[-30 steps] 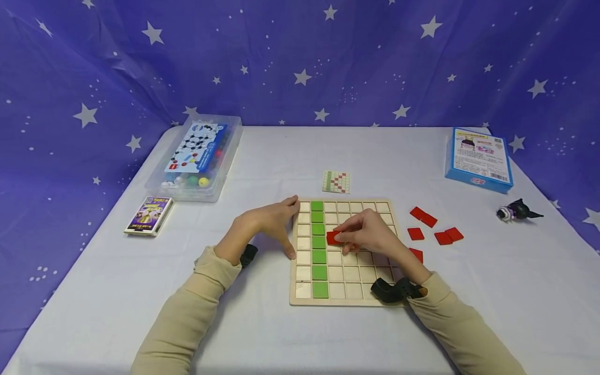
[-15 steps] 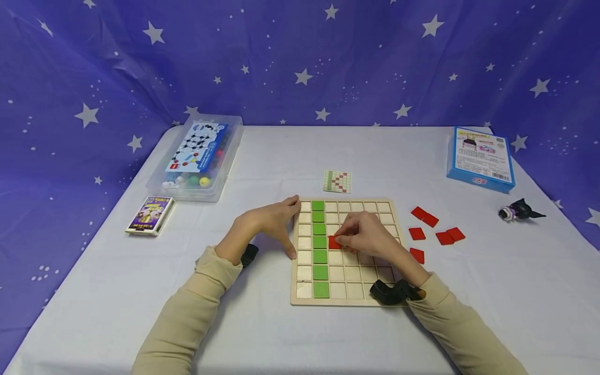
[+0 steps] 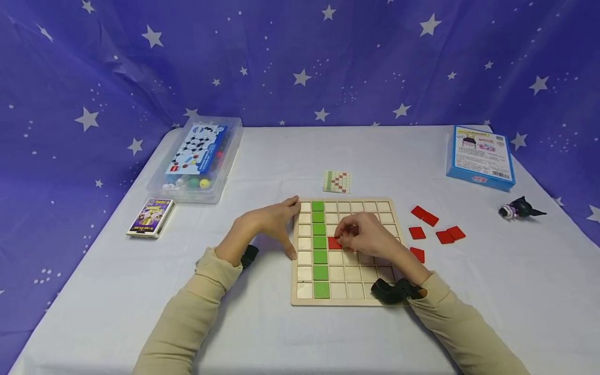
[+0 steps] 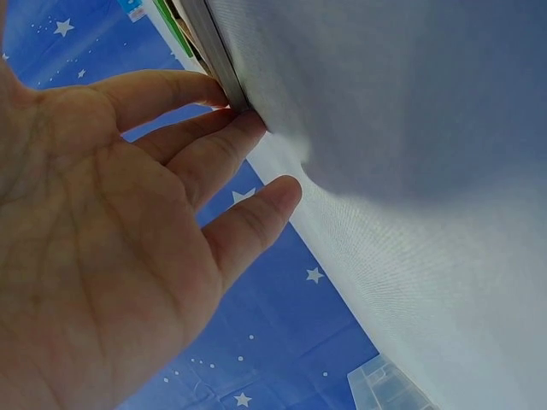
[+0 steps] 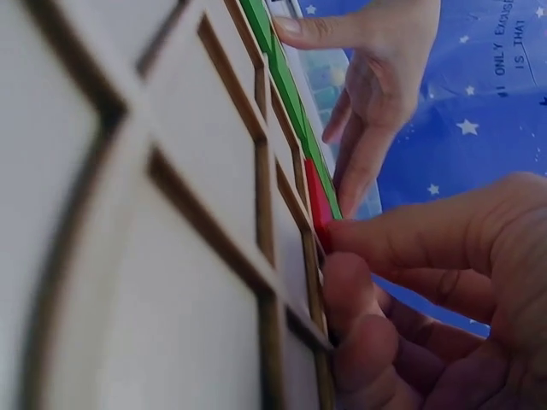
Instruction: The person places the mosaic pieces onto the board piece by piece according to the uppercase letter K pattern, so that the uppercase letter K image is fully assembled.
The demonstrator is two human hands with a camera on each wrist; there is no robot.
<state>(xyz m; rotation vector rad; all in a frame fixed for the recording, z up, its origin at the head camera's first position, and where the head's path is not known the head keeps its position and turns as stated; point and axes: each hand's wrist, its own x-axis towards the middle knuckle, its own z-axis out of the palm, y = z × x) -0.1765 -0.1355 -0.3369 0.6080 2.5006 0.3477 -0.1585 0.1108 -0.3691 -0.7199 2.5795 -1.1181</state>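
A wooden grid board (image 3: 344, 302) lies flat, with a column of green tiles (image 3: 320, 256) in its second column from the left. My left hand (image 3: 274, 221) rests against the board's left edge, thumb and fingers spread. In the left wrist view its fingertips (image 4: 248, 124) touch the board's side. Right of the green column, a red square tile (image 3: 334, 243) sits at a cell in the middle row. My right hand (image 3: 365, 234) pinches this tile at its right side. The right wrist view shows the thumb at the red tile (image 5: 318, 201), other fingers curled over the grid.
Several loose red tiles (image 3: 416, 233) lie right of the board. Behind it is a small pattern card (image 3: 336, 182). A clear plastic case (image 3: 187, 195) and a card box (image 3: 151, 217) stand left; a blue box (image 3: 480, 159) and a black figurine (image 3: 520, 208) are right.
The red tile has moved slightly down toward the near side and now lines up with its cell. My right hand moved with it, its fingertips now at the tile's right edge. The left hand stays put.
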